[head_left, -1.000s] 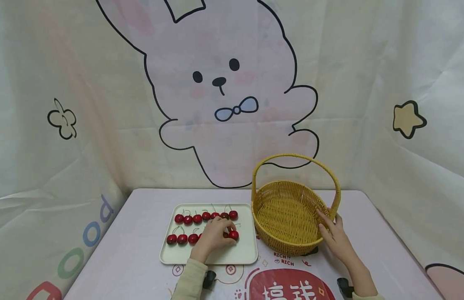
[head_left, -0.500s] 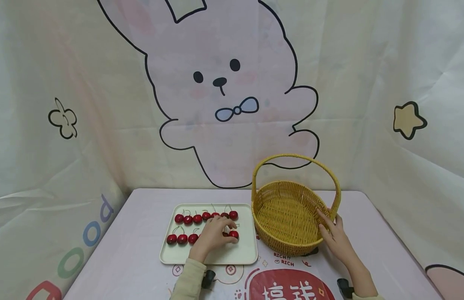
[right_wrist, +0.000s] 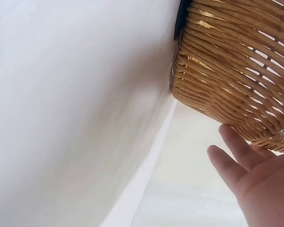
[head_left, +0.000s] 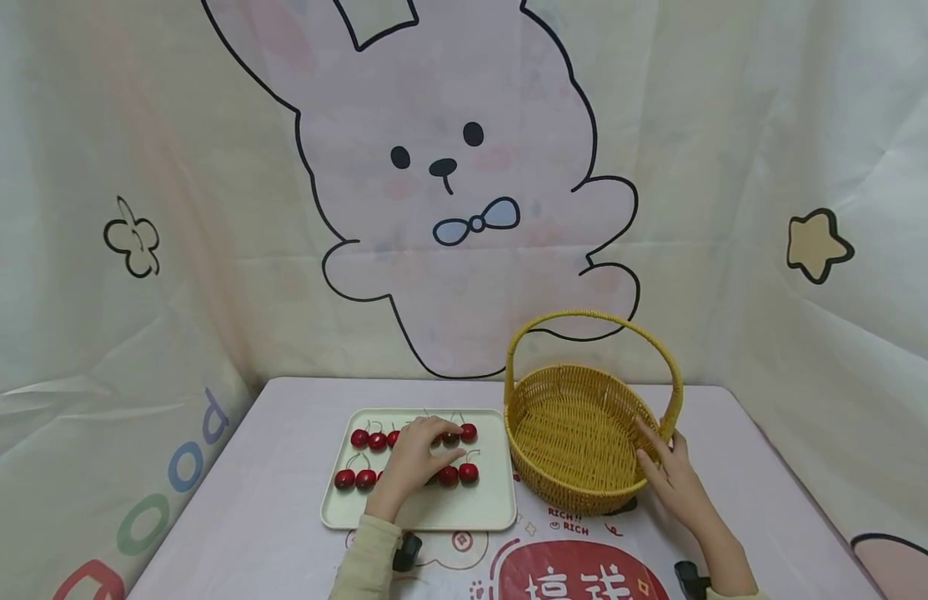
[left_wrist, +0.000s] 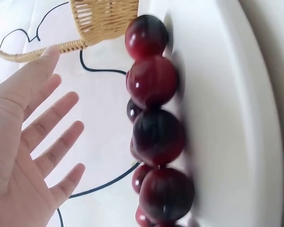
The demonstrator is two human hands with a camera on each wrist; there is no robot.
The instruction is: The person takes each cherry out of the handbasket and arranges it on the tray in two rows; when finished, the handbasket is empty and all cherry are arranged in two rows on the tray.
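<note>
A cream tray [head_left: 471, 515] bears two rows of dark red cherries [head_left: 469, 473], several with thin stems. Over the tray's middle, my left hand [head_left: 408, 465] hovers with its fingers spread and hides part of both rows. The left wrist view shows that left hand [left_wrist: 19, 142] holding nothing, apart from the nearer row of cherries [left_wrist: 159, 137]. To the tray's right stands a yellow wicker basket [head_left: 564, 493] with a tall arched handle. My right hand [head_left: 675, 477] holds its right rim, thumb and index finger inside, other fingers against the outer wall [right_wrist: 236, 71].
Tray and basket stand side by side on a white table cover [head_left: 268, 483] with a red printed patch [head_left: 584, 575] near its front. A pale curtain [head_left: 734, 250] with a cartoon rabbit rises behind the table. Each wrist wears a small black camera.
My left hand has drawn back from the right end of the nearer row, moving left and up, and its fingers have spread wider. My right hand has stayed on the basket.
</note>
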